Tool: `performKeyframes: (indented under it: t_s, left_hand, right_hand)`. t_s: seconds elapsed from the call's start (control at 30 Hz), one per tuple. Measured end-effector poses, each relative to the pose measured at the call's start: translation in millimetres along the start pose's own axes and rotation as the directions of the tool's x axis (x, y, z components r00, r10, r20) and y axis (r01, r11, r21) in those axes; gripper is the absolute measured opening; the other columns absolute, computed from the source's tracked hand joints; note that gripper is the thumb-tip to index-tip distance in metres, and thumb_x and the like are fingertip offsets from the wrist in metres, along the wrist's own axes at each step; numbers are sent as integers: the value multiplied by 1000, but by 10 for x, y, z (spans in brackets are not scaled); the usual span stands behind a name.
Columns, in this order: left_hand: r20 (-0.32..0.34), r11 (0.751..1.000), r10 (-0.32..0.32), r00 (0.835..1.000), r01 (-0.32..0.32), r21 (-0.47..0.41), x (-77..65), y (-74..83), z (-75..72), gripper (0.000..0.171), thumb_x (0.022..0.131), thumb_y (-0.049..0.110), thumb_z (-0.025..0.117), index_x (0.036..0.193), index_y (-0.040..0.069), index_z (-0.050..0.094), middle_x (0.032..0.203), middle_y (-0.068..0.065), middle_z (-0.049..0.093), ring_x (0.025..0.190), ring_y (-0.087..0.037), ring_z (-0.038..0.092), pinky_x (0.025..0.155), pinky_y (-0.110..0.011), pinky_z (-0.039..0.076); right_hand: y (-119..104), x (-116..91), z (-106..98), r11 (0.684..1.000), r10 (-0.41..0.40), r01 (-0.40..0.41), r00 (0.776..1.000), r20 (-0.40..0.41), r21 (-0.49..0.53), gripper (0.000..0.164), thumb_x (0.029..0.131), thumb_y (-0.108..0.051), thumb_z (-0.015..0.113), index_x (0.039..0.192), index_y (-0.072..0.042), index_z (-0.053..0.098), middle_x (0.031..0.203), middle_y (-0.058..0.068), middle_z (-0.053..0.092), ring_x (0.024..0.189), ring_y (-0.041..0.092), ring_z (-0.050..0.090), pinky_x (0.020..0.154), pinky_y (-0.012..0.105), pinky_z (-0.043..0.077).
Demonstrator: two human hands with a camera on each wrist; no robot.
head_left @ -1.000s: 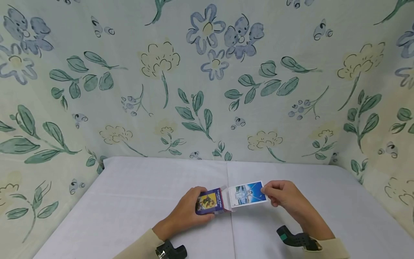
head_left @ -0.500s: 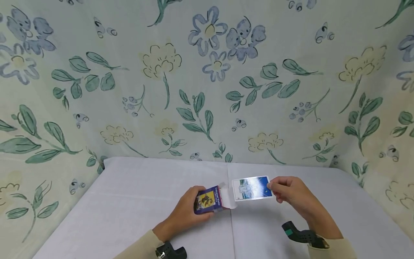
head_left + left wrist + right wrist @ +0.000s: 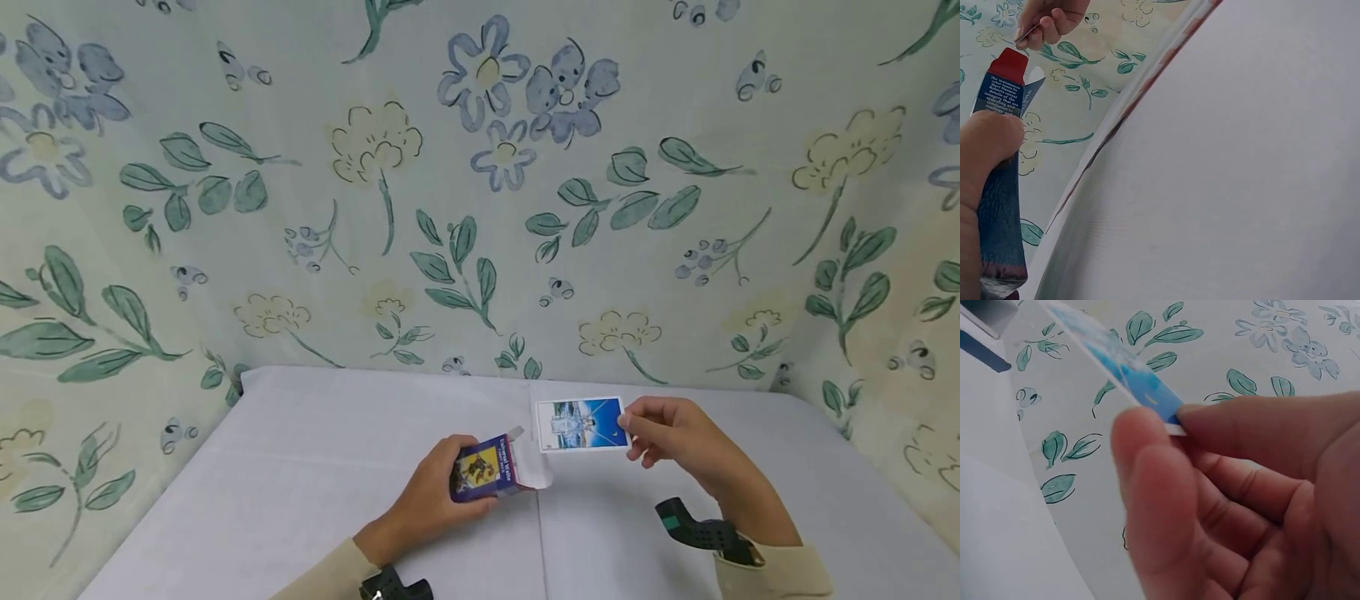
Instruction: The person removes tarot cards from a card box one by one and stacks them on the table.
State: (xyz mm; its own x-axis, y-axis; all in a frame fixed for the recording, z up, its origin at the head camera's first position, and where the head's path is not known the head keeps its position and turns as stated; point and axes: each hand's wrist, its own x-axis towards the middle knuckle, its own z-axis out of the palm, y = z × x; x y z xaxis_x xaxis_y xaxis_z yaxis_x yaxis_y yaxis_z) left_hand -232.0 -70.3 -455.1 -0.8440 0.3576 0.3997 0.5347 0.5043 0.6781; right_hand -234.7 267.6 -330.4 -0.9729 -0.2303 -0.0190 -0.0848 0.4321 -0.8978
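My left hand grips a purple-blue tarot card box with a yellow picture on its front. The box's end flaps stand open toward the right. Between thumb and fingers, my right hand pinches a tarot card by its right end. White-bordered and blue, the card is held face up just beyond the open flaps. In the left wrist view the box shows its printed side and a red flap. The right wrist view has the card between thumb and fingertips.
A white cloth covers the table, with a crease running down its middle. Behind and at the sides hangs a floral curtain. Dark camera mounts are strapped at both wrists.
The card has come out of the box and moved slightly up and right with my right hand. The left hand keeps the box in nearly the same place.
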Motion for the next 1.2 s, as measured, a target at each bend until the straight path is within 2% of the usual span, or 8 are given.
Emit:
performKeyframes:
  t_s: [0.2,0.37,0.5,0.67,0.77,1.0,1.2]
  left_hand:
    - [-6,1000,-2,1000,2,-2,-19,25,-31,72,76,44,79,132,16,44,119,8,52,101,-7,51,88,-32,48]
    - [-10,1000,-9,1000,9,0,-21,31,-31,72,76,45,79,132,17,44,120,8,52,101,-7,51,88,-32,48]
    - [-27,1000,1,1000,-1,4,-22,23,-35,72,76,43,80,132,16,44,119,9,52,100,-6,51,87,-31,48]
    - [-37,1000,15,999,-15,0,-21,15,-35,72,75,39,81,132,15,45,118,9,52,99,-7,51,86,-30,48]
    - [-31,1000,10,999,-10,-3,-21,18,-31,71,75,38,81,132,16,45,118,8,52,100,-7,51,86,-30,48]
    - [-21,1000,0,1000,1,4,-22,34,-20,73,76,38,81,133,12,45,120,7,53,101,-8,51,88,-32,48]
    - [-18,1000,15,1000,-15,1,-7,43,-5,73,75,37,82,133,12,45,119,7,53,100,-8,51,87,-31,48]
  right_hand:
    - [-5,-21,6,999,8,-8,1000,-5,48,37,94,-28,64,106,6,56,87,18,64,74,31,69,71,33,56]
    - [-39,-63,-19,1000,-18,18,1000,-20,20,34,91,-21,67,107,6,55,90,17,67,80,27,69,74,32,55]
    - [-31,-90,-14,1000,14,-15,997,-82,-14,34,89,-19,69,109,6,56,91,15,68,81,24,68,75,30,55]
    - [7,-121,0,993,61,-80,977,-203,-84,31,91,-19,67,111,4,60,93,11,69,81,21,67,74,29,55]
    - [21,-140,-9,989,77,-106,965,-250,-104,30,92,-19,66,112,3,62,96,11,69,82,21,66,76,29,54]
    - [44,-167,-19,980,112,-156,944,-311,-122,35,92,-26,66,116,-1,64,100,10,68,84,22,63,84,36,52]
    - [84,-175,-33,976,126,-182,923,-364,-123,37,93,-28,65,118,-1,64,100,12,67,83,24,60,80,32,52]
